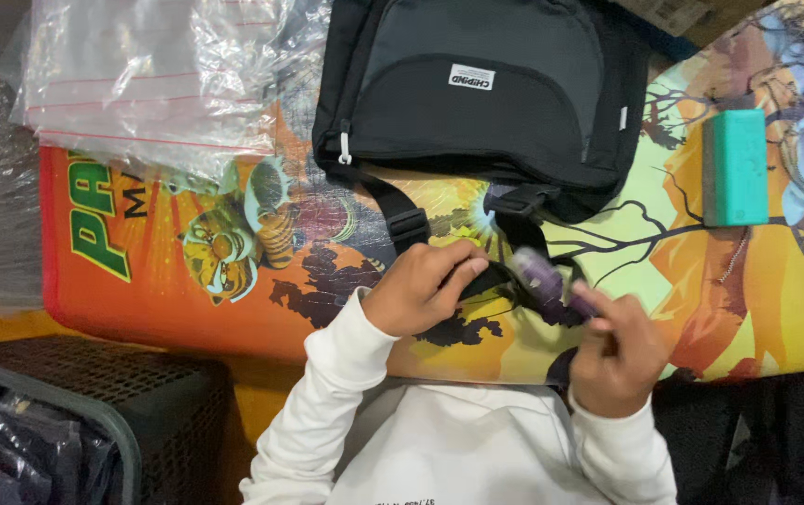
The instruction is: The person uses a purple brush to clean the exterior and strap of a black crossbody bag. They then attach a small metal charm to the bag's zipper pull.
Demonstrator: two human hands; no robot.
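Both white-sleeved arms reach forward over the colourful tabletop (187, 309). The left hand (418, 287) curls its fingers around the black strap (402, 220) of the black bag (486, 93). The right hand (619, 351) pinches a blurred purple object (542, 276) just below the bag.

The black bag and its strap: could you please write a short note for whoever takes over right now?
Left hand: grip closed on the black strap.
Right hand: pinching a small purple object, blurred, against the strap end.
The black bag lies on the colourful printed board, strap trailing toward the person.
Beside it: teal block at right, clear plastic bags at left.
Whether the purple object is attached cannot be told.
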